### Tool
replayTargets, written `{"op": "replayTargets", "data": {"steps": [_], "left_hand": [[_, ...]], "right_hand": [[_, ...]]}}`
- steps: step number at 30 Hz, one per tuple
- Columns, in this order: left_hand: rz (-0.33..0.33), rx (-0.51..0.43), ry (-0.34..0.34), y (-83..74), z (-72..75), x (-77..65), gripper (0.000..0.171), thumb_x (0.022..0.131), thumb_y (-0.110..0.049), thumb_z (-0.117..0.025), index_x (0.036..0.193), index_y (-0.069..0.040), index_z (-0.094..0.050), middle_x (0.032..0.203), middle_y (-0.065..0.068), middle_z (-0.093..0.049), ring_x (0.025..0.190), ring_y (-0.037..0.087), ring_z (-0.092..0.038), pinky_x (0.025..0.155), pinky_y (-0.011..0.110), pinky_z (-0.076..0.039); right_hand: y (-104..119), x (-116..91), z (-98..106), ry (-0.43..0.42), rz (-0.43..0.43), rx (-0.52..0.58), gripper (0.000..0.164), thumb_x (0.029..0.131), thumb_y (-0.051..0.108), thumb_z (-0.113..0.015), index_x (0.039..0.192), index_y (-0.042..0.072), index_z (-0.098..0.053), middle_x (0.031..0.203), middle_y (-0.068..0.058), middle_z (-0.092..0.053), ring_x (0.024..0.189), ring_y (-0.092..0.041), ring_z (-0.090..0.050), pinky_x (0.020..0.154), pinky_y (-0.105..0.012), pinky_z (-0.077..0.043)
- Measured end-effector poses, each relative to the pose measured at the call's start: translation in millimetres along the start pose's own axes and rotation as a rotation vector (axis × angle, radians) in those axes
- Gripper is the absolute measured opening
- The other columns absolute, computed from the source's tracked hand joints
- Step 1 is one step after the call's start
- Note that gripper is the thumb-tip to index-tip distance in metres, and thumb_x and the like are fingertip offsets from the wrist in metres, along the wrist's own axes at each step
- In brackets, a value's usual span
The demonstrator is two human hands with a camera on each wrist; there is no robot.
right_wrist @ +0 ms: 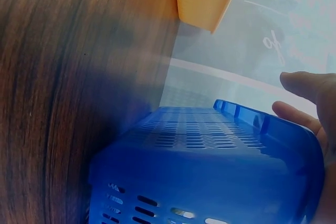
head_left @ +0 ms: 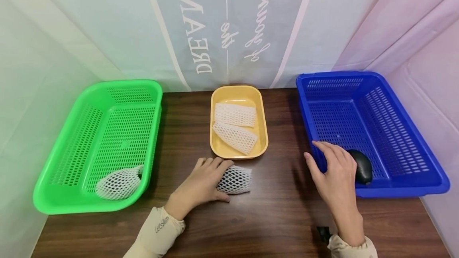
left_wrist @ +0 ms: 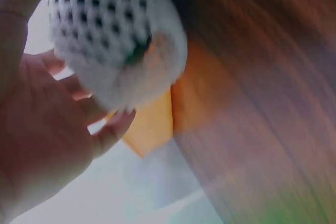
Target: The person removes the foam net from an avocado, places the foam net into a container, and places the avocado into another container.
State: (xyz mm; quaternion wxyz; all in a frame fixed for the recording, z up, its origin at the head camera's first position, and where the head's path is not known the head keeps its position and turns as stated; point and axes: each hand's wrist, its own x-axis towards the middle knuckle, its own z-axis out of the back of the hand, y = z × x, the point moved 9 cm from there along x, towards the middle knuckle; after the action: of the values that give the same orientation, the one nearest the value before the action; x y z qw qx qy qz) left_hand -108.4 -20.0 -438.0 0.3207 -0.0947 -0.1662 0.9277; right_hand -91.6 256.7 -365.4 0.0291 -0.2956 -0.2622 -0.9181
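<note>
My left hand holds a dark oval fruit in a white foam net on the table, fingers on its far side and thumb on its near side. In the left wrist view the netted fruit shows a dark green patch at the net's end. My right hand hovers over the near left rim of the blue basket, fingers loosely spread and nothing gripped. Right of that hand, a bare dark oval fruit lies in the basket, partly hidden by the hand.
A green basket at the left contains another netted dark fruit. Between the baskets stands a yellow tray with two empty white foam nets. A printed curtain hangs behind. A small black object lies by the right wrist.
</note>
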Motion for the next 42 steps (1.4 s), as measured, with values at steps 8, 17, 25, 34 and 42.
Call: {"op": "replayTargets", "data": {"steps": [8, 17, 25, 34, 42], "left_hand": [[0.036, -0.067, -0.016, 20.4, 14.7, -11.6, 0.073, 0.07, -0.044, -0.085, 0.131, -0.015, -0.059, 0.12, 0.002, -0.069, 0.108, 0.022, -0.063, 0.094, 0.044, -0.044], [0.038, -0.083, -0.033, 27.9, 8.0, -14.5, 0.062, 0.072, -0.045, -0.083, 0.125, -0.022, -0.061, 0.11, -0.006, -0.072, 0.095, 0.015, -0.063, 0.086, 0.037, -0.047], [0.046, -0.103, -0.051, 33.7, 6.4, -17.5, 0.06, 0.071, -0.046, -0.082, 0.124, -0.026, -0.062, 0.106, -0.007, -0.072, 0.095, 0.014, -0.061, 0.085, 0.036, -0.046], [0.02, -0.113, -0.087, 36.8, 7.0, -18.3, 0.055, 0.069, -0.044, -0.083, 0.119, -0.028, -0.064, 0.102, -0.011, -0.072, 0.092, 0.011, -0.06, 0.086, 0.035, -0.045], [0.011, -0.104, -0.104, 37.7, 5.4, -17.5, 0.052, 0.07, -0.044, -0.081, 0.117, -0.028, -0.067, 0.102, -0.008, -0.073, 0.094, 0.014, -0.061, 0.089, 0.036, -0.045]], "right_hand": [[0, 0, 0, -0.013, 0.01, 0.003, 0.035, 0.077, 0.008, -0.08, 0.11, 0.0, -0.072, 0.111, -0.023, -0.069, 0.108, -0.045, -0.057, 0.093, -0.061, -0.037], [10, -2, 5, -0.069, 0.066, 0.052, 0.029, 0.082, 0.015, -0.076, 0.108, 0.001, -0.073, 0.109, -0.02, -0.07, 0.109, -0.043, -0.059, 0.097, -0.058, -0.038], [41, -6, -1, -0.136, 0.287, 0.22, 0.041, 0.097, 0.036, -0.062, 0.099, -0.004, -0.074, 0.1, -0.021, -0.072, 0.1, -0.043, -0.06, 0.107, -0.029, -0.038], [53, -21, -38, 0.112, 0.31, 0.271, 0.03, 0.093, 0.032, -0.068, 0.104, 0.004, -0.074, 0.098, -0.009, -0.073, 0.096, -0.028, -0.062, 0.093, -0.031, -0.042], [52, -39, -76, 0.371, 0.214, 0.213, 0.031, 0.077, 0.017, -0.084, 0.106, 0.013, -0.073, 0.1, 0.002, -0.073, 0.099, -0.016, -0.064, 0.086, -0.034, -0.05]]}}
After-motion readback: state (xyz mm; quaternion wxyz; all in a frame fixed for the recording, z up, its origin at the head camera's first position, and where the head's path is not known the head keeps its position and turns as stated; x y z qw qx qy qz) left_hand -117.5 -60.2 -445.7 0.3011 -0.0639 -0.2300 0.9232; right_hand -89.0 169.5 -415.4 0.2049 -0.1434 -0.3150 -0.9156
